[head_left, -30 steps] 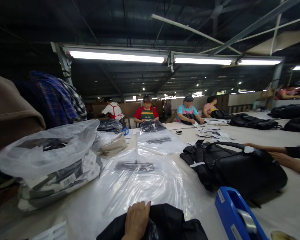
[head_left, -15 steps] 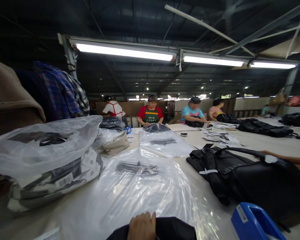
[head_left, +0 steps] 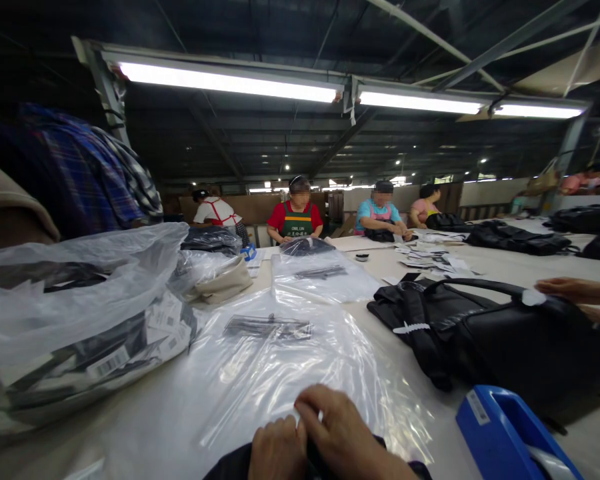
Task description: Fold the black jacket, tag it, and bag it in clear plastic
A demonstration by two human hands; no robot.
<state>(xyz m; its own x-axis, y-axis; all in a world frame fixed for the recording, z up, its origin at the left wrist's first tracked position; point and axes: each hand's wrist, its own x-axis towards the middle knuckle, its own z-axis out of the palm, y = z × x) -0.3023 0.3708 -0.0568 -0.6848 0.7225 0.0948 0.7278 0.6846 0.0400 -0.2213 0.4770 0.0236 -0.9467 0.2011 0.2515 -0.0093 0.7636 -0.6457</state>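
Note:
At the lower edge of the view, my left hand is closed in a fist on a smooth black bag, of which only the top part shows. Right beside it, my right hand is bent over the bag with thumb and forefinger pinched together. What lies in that pinch is too small to make out. Just beyond both hands, large clear plastic bags lie flat in a stack on the table, with dark print on them.
A black backpack lies at right, with another person's hands by it. In front stands a blue tape dispenser. At left is a plastic sack of labelled pieces. Across the pale table, several people work near scattered paper tags.
My right hand has come into view and now pinches beside my left hand at the black bag. The view has shifted slightly, and the other person's hands at right show more.

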